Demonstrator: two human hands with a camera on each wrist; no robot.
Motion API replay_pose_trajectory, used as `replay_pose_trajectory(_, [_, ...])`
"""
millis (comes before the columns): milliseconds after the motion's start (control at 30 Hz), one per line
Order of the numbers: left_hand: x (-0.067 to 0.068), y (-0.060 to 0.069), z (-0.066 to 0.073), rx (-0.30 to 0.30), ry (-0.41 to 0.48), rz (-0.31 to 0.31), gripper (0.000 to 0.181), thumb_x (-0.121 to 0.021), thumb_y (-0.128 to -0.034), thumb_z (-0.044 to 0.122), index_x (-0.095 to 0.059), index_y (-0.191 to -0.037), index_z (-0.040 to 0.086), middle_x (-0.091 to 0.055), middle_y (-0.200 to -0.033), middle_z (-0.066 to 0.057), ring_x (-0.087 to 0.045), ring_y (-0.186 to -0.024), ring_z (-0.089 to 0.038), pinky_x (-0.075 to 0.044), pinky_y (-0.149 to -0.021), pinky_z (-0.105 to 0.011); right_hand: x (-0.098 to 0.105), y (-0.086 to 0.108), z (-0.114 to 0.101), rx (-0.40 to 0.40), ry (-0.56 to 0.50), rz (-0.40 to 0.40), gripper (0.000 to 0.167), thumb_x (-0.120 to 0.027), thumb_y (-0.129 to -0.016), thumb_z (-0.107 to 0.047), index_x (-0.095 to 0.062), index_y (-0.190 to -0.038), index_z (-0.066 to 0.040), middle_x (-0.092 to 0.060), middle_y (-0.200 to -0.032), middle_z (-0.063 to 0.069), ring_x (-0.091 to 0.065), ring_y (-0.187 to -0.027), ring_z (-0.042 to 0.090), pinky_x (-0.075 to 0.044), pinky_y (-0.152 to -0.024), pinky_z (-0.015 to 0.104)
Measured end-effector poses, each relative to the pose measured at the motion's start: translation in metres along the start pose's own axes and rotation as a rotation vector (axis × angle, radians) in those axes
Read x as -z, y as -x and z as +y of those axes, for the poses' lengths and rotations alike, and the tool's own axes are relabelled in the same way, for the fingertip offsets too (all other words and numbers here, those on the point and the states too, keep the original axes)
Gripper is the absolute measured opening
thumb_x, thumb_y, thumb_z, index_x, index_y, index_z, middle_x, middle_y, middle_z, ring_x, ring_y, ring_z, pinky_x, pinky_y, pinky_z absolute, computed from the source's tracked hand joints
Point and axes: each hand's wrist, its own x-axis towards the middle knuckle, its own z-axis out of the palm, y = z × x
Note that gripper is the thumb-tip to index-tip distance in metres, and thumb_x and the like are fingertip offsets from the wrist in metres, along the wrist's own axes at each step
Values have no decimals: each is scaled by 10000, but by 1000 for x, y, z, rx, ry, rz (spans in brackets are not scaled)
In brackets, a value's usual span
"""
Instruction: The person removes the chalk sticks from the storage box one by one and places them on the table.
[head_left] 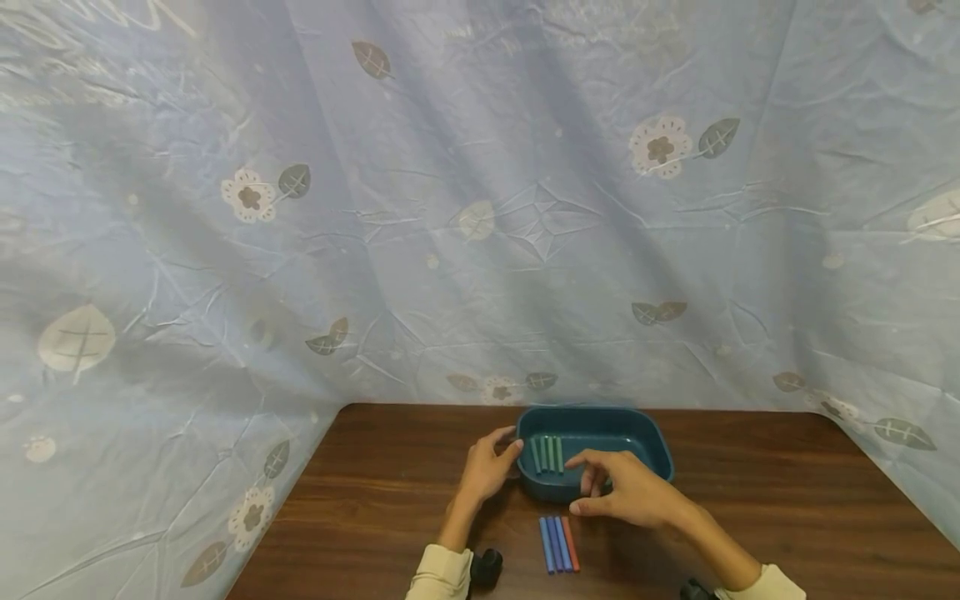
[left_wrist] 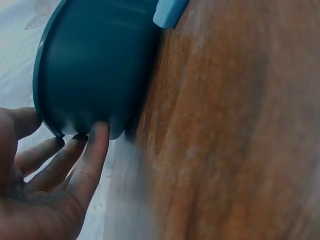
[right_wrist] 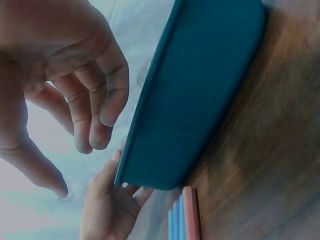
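Note:
A dark teal plastic basin [head_left: 660, 442] stands on the table. Several slim green sticks [head_left: 550, 454] lie side by side inside it at the left. My left hand [head_left: 486, 468] holds the basin's left end, thumb at the rim and fingers on the outer wall, as the left wrist view shows. Over the near rim hovers my right hand [head_left: 626, 490], its fingers loosely bent, thumb apart, nothing between them. Below the basin, blue sticks [head_left: 553, 546] lie in a row with one red stick [head_left: 571, 546] at their right. The sticks' material is unclear; they look like chalk.
The brown wooden table [head_left: 750, 500] ends at the back against a pale blue curtain [head_left: 450, 250] with leaf and flower prints. This curtain also hangs along both sides. Black wrist devices [head_left: 487, 568] sit at the cuffs of the cream sleeves.

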Motion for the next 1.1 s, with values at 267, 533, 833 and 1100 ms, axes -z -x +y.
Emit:
replay_pose_trajectory(267, [0,-1,-4,-25,-134,24,413,-677,-1070,259,-692,-1359,-36,-722,-1302,-287,-814,-857,-270,-685,-747,-331,8,-6,8,15,41,61,598,-813,-955,-444,-656,-1387,-60,-689,-960,-88,-650,-825,10,-599,-737,238])
replay_pose_trajectory(533, [0,0,-4,-11,-178,44,386,-667,-1073,266,-712,-1354,6,-743,-1298,-232,-764,-1119,-327,-642,-971,-496,16,-19,17,1,92,110,582,-814,-958,-431,-660,-1378,-58,-685,-958,-81,-641,-833,11,-593,-744,240])
replay_pose_trajectory(833, [-1,0,-4,20,-153,47,395,-664,-1073,292,-717,-1355,20,-744,-1313,-193,-723,-1201,-300,-619,-1015,-484,22,-39,33,-37,120,127,599,-824,-957,-402,-650,-1395,-33,-696,-962,-73,-643,-849,26,-568,-748,251])
replay_pose_trajectory(1100, [-1,0,-3,16,-140,38,382,-654,-1080,268,-712,-1356,10,-741,-1319,-206,-744,-1155,-293,-636,-979,-470,19,-52,46,-53,108,90,685,-824,-949,-425,-615,-1439,5,-704,-1016,-28,-647,-872,46,-574,-766,261])
